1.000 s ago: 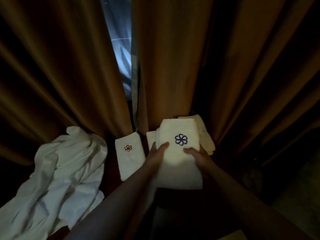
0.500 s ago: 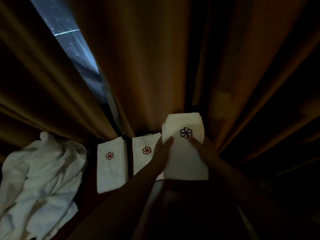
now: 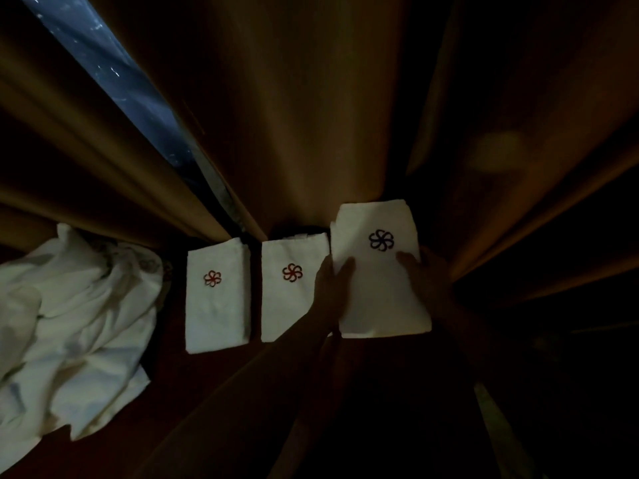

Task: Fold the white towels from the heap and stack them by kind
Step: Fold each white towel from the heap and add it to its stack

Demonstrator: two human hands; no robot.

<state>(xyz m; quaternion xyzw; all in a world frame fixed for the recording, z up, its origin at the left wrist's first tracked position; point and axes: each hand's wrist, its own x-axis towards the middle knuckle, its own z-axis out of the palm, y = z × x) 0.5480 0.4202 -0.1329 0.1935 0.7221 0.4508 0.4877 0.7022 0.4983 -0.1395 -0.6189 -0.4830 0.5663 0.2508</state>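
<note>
The blue-flower folded towel (image 3: 380, 271) sits rightmost in the row, long axis running away from the person, clamped at its side edges by the left hand (image 3: 332, 288) and right hand (image 3: 423, 274). The unfolded heap (image 3: 69, 323) lies far left, nearer the left hand.

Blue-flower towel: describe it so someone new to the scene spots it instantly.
Start at the brown curtain and drop to the row of three folded white towels at its foot. Take the rightmost towel, gripped by the left hand and the right hand. It alone bears a blue flower; its neighbours' are red.
</note>
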